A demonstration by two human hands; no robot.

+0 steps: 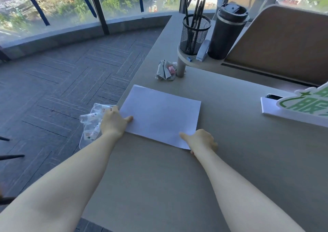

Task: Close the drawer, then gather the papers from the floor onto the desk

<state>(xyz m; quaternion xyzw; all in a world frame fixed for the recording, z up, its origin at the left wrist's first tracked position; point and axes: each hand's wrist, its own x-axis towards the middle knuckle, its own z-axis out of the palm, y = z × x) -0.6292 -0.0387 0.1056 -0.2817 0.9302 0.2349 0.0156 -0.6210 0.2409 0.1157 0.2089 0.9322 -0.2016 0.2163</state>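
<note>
A stack of white papers (161, 114) lies flat on the beige desk (177, 178), close to its left edge. My left hand (114, 122) grips the stack's near-left corner, thumb on top and fingers under the edge. My right hand (200, 140) holds the near-right corner the same way, thumb pressed on the sheet. The grey carpet floor (53, 89) to the left shows no papers. No drawer is in view.
A clear plastic bag of small bottles (92, 123) hangs off the desk's left edge beside my left hand. Crumpled wrappers (166, 70) lie behind the papers. A raised shelf carries a mesh pencil cup (194, 34), stapler (203, 50) and black tumbler (227, 31). A green-and-white sign (305, 104) stands at right.
</note>
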